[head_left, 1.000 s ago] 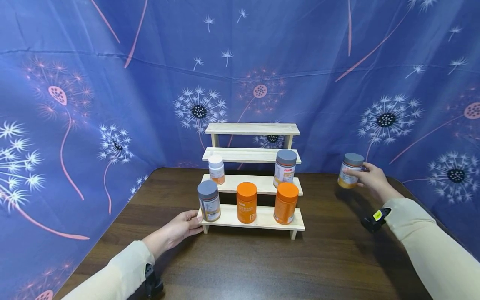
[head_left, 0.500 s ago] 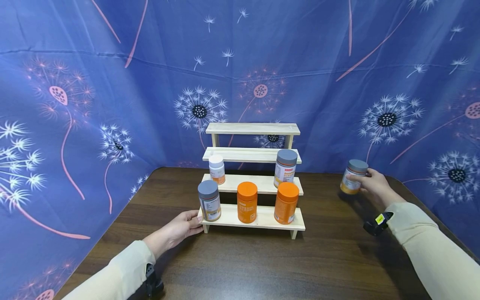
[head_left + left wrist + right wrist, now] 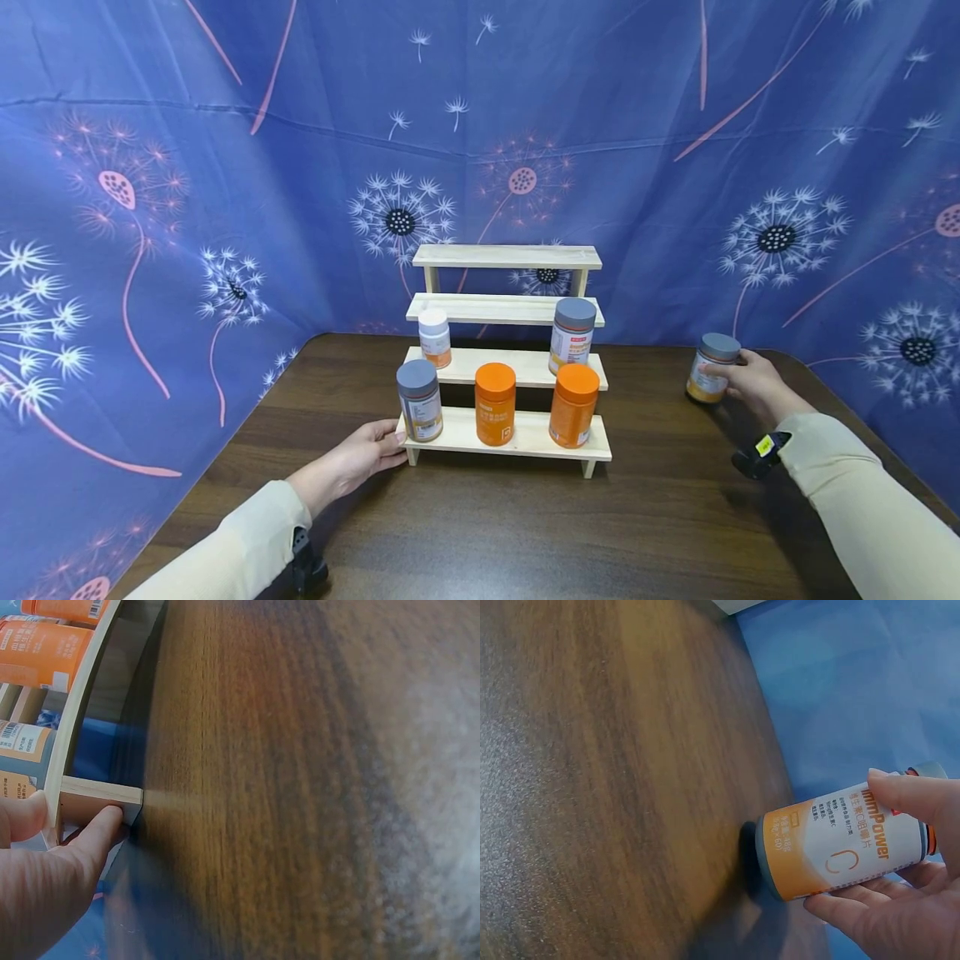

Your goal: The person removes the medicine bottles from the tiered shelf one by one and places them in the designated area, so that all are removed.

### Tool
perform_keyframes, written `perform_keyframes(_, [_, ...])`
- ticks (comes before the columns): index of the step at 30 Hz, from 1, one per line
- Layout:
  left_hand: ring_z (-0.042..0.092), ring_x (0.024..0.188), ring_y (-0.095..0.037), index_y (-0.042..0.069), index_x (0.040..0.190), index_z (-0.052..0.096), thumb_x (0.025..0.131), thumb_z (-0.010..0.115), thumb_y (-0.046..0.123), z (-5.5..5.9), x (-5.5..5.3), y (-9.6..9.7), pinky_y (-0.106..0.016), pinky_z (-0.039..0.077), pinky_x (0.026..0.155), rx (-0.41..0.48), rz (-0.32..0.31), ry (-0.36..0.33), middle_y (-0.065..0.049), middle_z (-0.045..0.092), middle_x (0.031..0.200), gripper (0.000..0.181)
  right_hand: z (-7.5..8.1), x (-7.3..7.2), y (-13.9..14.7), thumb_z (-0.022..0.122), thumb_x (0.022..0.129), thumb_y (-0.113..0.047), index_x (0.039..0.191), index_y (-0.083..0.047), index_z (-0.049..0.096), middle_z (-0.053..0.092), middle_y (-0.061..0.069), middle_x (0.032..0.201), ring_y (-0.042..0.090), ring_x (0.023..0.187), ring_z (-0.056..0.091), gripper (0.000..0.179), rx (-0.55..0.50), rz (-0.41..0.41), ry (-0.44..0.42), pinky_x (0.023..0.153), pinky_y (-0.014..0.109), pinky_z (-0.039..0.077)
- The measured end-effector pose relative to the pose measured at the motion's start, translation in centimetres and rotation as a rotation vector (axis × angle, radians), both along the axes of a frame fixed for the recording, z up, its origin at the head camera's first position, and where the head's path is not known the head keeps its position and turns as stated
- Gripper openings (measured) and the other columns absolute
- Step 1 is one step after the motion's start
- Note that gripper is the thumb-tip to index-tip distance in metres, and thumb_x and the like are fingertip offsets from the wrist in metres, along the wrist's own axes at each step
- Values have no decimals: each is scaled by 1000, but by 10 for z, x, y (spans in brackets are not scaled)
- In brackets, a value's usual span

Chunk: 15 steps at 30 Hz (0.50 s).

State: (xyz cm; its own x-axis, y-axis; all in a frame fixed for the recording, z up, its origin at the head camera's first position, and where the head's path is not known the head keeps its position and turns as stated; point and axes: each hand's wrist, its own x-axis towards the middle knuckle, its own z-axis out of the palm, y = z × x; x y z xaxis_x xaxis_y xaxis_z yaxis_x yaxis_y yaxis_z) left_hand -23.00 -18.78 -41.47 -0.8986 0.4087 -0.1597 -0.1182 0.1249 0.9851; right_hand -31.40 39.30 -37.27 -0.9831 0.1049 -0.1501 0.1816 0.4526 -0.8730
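Observation:
My right hand [image 3: 753,385] grips a supplement bottle [image 3: 708,371] with a grey cap, upright low over the back right of the table. In the right wrist view, thumb and fingers lie on opposite sides of that bottle [image 3: 840,844], whose white and orange label shows a large C. At the left end of the stepped wooden stand [image 3: 465,425], my left hand [image 3: 363,458] holds the lowest step. The left wrist view shows its thumb [image 3: 26,814] above the board and a finger against the stand's leg [image 3: 101,796].
On the lowest step stand a grey-capped bottle [image 3: 420,404] and two orange bottles [image 3: 495,408]. The step above bears a small white-capped bottle [image 3: 435,337] and another grey-capped bottle [image 3: 572,337]. Blue dandelion-print cloth [image 3: 645,208] hangs behind the dark wooden table [image 3: 510,533].
My right hand has lowered the bottle toward the table and shifted it slightly right. My left hand stays at the stand's end.

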Motion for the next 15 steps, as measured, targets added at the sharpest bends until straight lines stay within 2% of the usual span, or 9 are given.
perform_keyframes(9, [52,122,-25,-21,141,23,104,35,5,1,0,0,-51,37,112,-4,11,4,-36,42,139,47,0,5,0,54,98,-33,147,12,-12,1,39,153,53,141,13,93,23,13,-60,114,59,29])
perform_keyframes(15, [52,122,-26,-21,141,22,104,35,5,0,1,-1,-51,38,112,-3,7,10,-36,43,138,47,-1,2,0,53,98,-33,146,16,-4,8,41,151,53,140,18,89,58,18,-45,113,58,32])
